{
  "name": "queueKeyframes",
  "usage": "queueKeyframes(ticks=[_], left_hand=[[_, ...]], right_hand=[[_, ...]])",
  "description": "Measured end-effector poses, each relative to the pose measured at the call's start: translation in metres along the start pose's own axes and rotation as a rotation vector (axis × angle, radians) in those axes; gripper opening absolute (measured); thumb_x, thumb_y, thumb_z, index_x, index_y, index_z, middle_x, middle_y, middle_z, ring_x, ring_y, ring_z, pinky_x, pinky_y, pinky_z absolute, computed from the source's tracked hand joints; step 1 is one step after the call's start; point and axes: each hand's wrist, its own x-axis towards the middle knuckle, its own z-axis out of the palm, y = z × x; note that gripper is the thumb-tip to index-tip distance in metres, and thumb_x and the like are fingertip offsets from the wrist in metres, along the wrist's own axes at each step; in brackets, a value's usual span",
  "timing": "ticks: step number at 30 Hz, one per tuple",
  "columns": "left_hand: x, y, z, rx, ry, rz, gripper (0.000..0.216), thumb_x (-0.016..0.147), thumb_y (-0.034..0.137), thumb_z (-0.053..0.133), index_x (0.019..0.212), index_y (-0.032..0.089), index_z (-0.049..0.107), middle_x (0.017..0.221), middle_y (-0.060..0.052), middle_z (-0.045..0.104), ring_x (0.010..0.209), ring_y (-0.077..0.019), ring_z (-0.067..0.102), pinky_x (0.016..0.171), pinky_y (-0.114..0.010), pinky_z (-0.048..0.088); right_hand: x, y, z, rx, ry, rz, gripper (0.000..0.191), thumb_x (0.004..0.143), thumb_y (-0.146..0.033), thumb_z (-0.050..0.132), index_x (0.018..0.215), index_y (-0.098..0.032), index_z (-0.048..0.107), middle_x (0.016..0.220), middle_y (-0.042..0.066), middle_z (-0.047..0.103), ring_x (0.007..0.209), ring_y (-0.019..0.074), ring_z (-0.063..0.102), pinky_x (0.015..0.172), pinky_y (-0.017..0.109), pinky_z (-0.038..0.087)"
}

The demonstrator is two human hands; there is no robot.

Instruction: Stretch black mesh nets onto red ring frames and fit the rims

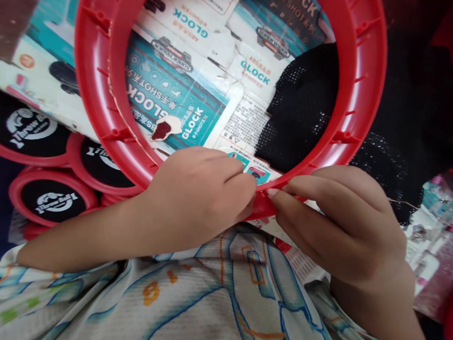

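Note:
A large red plastic ring point(363, 85) with small ribs inside its channel stands tilted in front of me. Its near edge is at my hands. My left hand point(207, 189) is closed round that near edge, its fingertips hidden behind the knuckles. Close beside it, my right hand point(336, 218) pinches at the rim with thumb and forefinger pressed together. A thin pale cord point(115, 104) runs along the ring's left side and disappears near my left hand. A thin strand also sticks out past my right knuckles, so the pinch seems to be on the cord.
Beneath the ring lies flattened printed cardboard point(210, 90) with a torn hole. Black mesh fabric point(303, 108) covers part of it and spreads right. Several finished-looking red-rimmed black discs point(56, 199) are piled at left. Clear plastic packaging point(438, 266) lies at right.

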Motion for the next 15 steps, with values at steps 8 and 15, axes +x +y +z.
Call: queueKeyframes(ticks=[8, 15], left_hand=[[0.0008, 0.0002, -0.0008, 0.022, -0.021, 0.002, 0.034, 0.099, 0.022, 0.054, 0.069, 0.021, 0.068, 0.064, -0.001, 0.066, 0.057, -0.0202, 0.06, 0.055, -0.034, 0.037], [0.0008, 0.002, -0.0018, 0.031, -0.012, -0.003, 0.033, 0.097, 0.018, 0.056, 0.065, 0.021, 0.065, 0.061, -0.002, 0.064, 0.056, -0.0201, 0.06, 0.054, -0.035, 0.036]], right_hand=[[0.0057, 0.0028, -0.0016, 0.065, -0.032, -0.01, 0.013, 0.098, -0.013, 0.063, 0.087, -0.017, 0.068, 0.079, 0.002, 0.069, 0.08, 0.0149, 0.059, 0.076, 0.03, 0.051], [0.0074, 0.0073, 0.0032, 0.079, -0.026, -0.06, 0.015, 0.098, -0.012, 0.063, 0.085, -0.017, 0.067, 0.075, 0.001, 0.067, 0.073, 0.0136, 0.058, 0.071, 0.031, 0.049]])
